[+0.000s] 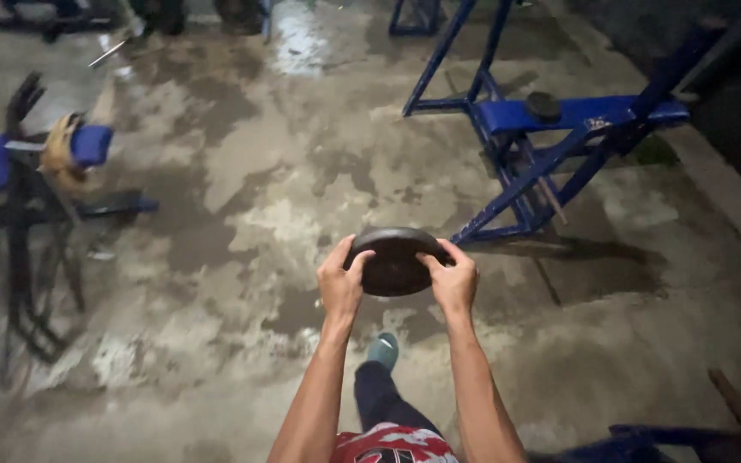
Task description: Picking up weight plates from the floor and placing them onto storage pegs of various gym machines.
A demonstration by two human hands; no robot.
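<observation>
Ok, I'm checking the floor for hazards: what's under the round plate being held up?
Below the dark weight plate, gripped by the left hand and right hand, lies wet, stained concrete floor. A teal shoe shows lower. The patch directly behind the plate is hidden.

— How many weight plates do you count?
— Two: one dark plate (pixel 394 261) between two hands, left hand (pixel 340 279) and right hand (pixel 454 279), and one small plate (pixel 544 105) on the blue bench (pixel 576 113).
— And benches?
— Two (the left bench (pixel 45 163) is blurred).

blurred rack (pixel 36 214), bench (pixel 585 116) cut off top-right
</observation>
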